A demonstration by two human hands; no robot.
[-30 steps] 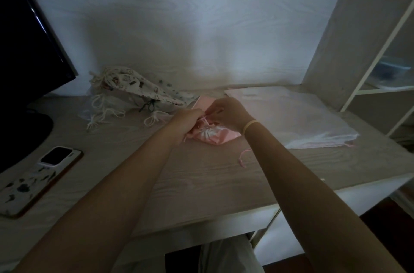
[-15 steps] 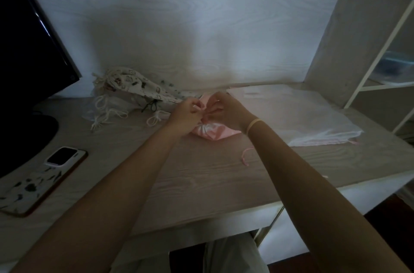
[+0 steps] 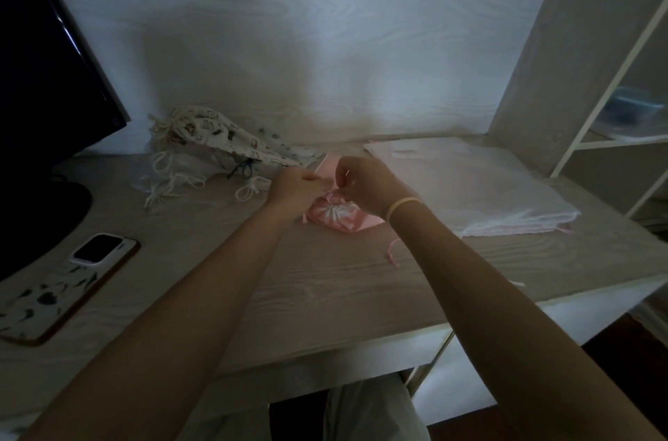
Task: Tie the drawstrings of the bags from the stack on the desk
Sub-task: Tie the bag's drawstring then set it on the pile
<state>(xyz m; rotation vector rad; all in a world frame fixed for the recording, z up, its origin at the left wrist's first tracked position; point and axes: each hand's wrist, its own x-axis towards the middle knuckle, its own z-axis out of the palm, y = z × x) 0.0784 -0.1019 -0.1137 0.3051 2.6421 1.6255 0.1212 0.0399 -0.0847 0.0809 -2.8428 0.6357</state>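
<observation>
A small pink bag (image 3: 339, 218) with a gathered mouth lies on the desk (image 3: 325, 288) in the middle. Just left of the gathered mouth, my left hand (image 3: 294, 189) pinches one end of its pink drawstring. My right hand (image 3: 365, 185), with a yellow band on the wrist, pinches the other end right above the mouth. A loose pink cord end (image 3: 392, 252) trails on the desk under my right forearm. The stack of flat pale bags (image 3: 480, 187) lies at the right. A pile of printed bags with white cords (image 3: 213, 147) sits at the back left.
A dark monitor (image 3: 43, 86) stands at the left with its base on the desk. A phone (image 3: 97, 248) lies on a patterned case near the left front edge. A white shelf frame (image 3: 614, 104) rises at the right.
Both hands have risen slightly above the pink bag and drawn a little apart with the drawstring ends. The bag's mouth looks more gathered.
</observation>
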